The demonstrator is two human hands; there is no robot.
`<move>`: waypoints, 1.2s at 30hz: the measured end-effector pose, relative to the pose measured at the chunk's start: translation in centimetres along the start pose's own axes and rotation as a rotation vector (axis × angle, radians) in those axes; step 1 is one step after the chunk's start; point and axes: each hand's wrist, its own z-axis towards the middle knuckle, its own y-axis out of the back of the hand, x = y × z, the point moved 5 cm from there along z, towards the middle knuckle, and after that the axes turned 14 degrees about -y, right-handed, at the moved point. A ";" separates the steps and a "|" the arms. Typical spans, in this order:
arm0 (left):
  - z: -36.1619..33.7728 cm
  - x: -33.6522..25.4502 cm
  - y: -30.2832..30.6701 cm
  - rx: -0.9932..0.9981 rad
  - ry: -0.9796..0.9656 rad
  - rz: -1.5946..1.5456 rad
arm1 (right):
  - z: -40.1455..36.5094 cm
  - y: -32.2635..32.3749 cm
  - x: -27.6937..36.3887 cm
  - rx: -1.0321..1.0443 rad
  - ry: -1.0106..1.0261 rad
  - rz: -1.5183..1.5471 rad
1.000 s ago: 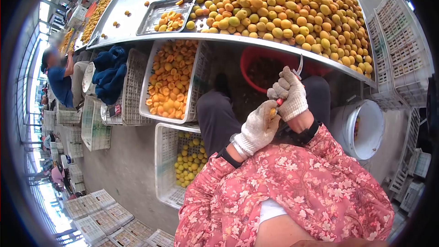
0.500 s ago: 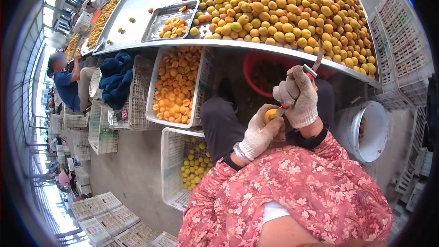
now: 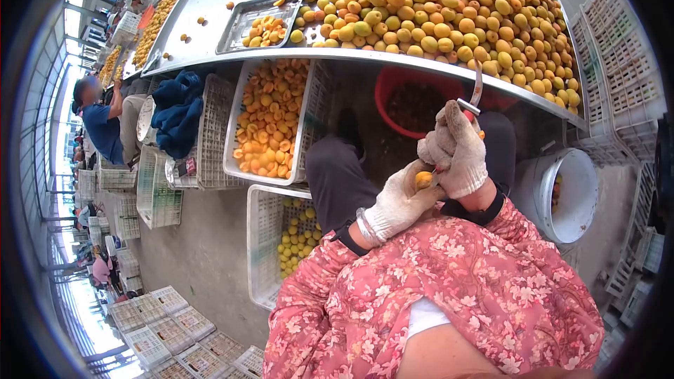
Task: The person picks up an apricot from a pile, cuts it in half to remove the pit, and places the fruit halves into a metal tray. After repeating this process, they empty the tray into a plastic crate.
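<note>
My left hand, in a white knitted glove, is closed around an orange-yellow apricot, mostly hidden by the fingers. Right beside it, my right hand in a stained glove grips a knife with a red handle. The knife's curved blade points up toward the table edge, and its lower end meets the apricot between the two hands. Both hands are in front of the floral top, above the lap.
A metal table bears a heap of apricots and a tray of halves. Below are a crate of halves, a crate of whole fruit, a red basin and a white bucket. A person sits at left.
The camera view has shifted slightly. The apricot has turned between my fingers and less of it shows. My hands have come closer together, and the knife's lower end is now mostly hidden.
</note>
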 end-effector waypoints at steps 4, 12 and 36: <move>0.0 0.1 0.4 0.173 -0.077 0.305 | 0.2 1.0 -0.8 -0.064 -0.119 0.075; 0.0 0.7 0.6 0.256 -0.386 0.804 | 1.0 2.1 -1.6 -0.098 -0.211 0.234; 3.0 -1.6 2.7 -0.034 -0.348 0.390 | 4.5 4.7 1.7 -0.177 0.312 -1.044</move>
